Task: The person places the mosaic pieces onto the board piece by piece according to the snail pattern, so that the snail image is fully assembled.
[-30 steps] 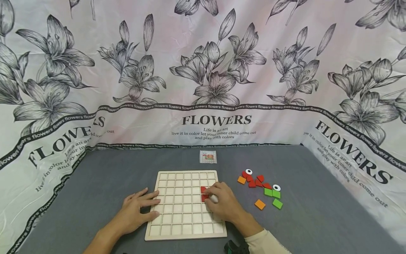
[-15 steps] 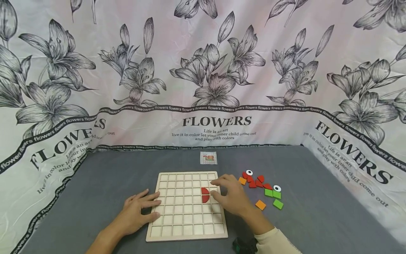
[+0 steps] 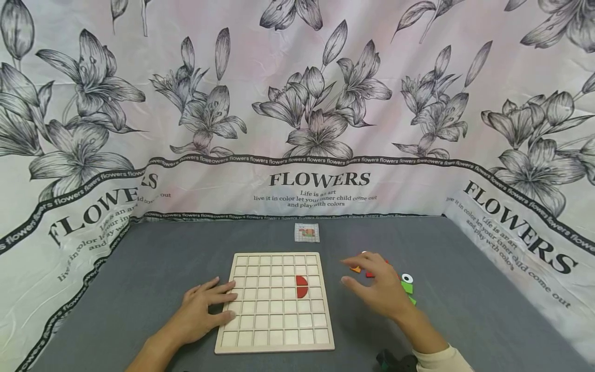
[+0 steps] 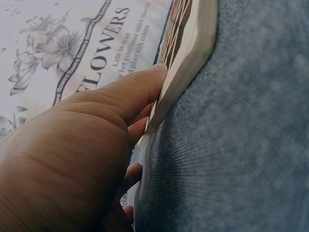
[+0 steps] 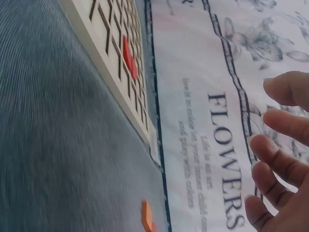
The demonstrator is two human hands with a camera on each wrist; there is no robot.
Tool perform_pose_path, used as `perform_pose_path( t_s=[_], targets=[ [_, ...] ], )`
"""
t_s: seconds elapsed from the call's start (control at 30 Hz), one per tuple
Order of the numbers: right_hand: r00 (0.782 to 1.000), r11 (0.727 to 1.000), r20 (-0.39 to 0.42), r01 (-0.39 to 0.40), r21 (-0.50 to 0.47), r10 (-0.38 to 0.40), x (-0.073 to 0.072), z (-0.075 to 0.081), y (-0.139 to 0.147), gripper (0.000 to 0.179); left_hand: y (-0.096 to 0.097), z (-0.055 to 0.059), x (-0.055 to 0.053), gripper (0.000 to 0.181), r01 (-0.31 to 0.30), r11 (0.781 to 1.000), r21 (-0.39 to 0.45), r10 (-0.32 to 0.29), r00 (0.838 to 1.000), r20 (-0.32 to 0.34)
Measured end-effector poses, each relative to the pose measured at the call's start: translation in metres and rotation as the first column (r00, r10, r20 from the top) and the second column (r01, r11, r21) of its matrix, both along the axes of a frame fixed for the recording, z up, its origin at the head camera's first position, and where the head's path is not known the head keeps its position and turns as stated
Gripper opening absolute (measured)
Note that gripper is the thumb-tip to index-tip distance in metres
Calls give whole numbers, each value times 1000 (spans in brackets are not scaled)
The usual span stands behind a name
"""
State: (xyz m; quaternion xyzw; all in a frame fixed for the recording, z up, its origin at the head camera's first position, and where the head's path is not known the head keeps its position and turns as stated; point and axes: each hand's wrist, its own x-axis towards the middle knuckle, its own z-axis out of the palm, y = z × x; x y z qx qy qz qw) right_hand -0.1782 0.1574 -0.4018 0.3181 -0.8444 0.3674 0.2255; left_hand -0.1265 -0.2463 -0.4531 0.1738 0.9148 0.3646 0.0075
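Observation:
A square wooden grid board [image 3: 274, 349] lies flat on the grey table, and two red rounded pieces [image 3: 301, 287] sit one above the other in cells on its right side. Along the board's left edge rests my left hand [image 3: 200, 310], its fingers extended and fingertips touching the rim. In the left wrist view the thumb [image 4: 145, 89] lies against the board's wooden edge. To the right of the board hovers my right hand [image 3: 376, 287], fingers spread and holding nothing. It hides part of the loose pieces behind it.
Loose pieces lie right of the board: an orange piece [image 3: 355, 269], a green square [image 3: 407, 287], a white eye disc [image 3: 407, 278] and red ones partly covered. Behind the board is a small picture card [image 3: 307, 232]. A flower-printed cloth [image 3: 321, 181] hangs round the table.
My right hand has let go of the red pieces, which stay in their cells, and has moved right, off the board toward the loose pieces. The left hand stays at the board's edge.

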Motion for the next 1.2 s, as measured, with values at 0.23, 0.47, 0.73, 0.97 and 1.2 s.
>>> perform_pose_path(
  t_s=[0.23, 0.47, 0.73, 0.97, 1.2],
  targets=[
    [998, 999, -24, 51, 5, -51, 7, 0, 27, 32, 0, -1, 0, 51, 8, 1000, 12, -8, 1000, 0],
    [997, 997, 9, 77, 28, -77, 8, -13, 48, 34, 0, -1, 1, 50, 3, 1000, 7, -3, 1000, -5],
    [991, 992, 77, 108, 72, -113, 2, -28, 63, 31, 0, -1, 2, 51, 0, 1000, 6, 0, 1000, 0],
    [976, 981, 146, 146, 125, -164, -1, -43, 69, 35, 1, -1, 1, 51, 11, 1000, 15, -11, 1000, -6],
    [978, 982, 158, 111, 151, -135, -3, -51, 72, 36, 0, -1, 1, 51, 7, 1000, 10, -7, 1000, -15]
  ],
)
